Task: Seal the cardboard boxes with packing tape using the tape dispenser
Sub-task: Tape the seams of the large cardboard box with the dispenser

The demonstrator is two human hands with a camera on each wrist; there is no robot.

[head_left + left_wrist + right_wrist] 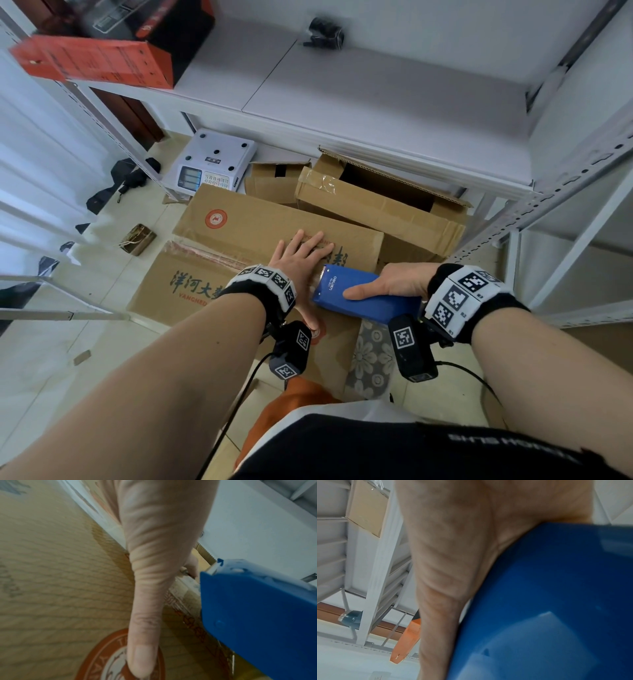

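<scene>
A brown cardboard box (253,222) with red round logos and printed characters lies on the floor before me. My left hand (301,253) lies flat on its top with fingers spread; in the left wrist view its thumb (144,635) presses on a red logo. My right hand (387,286) grips a blue tape dispenser (359,294), thumb on its side. The dispenser's toothed front end sits low over the box top, right beside the left hand. Clear tape runs along the box seam beside the blue tape dispenser (257,615). The right wrist view shows the tape dispenser (547,601) filling the palm.
Behind stands an open cardboard box (380,202) with taped flaps and a smaller box (274,181). A white scale (215,161) sits at the back left. A white metal shelf (376,102) overhangs the boxes, its posts at right. A red box (99,61) rests on it.
</scene>
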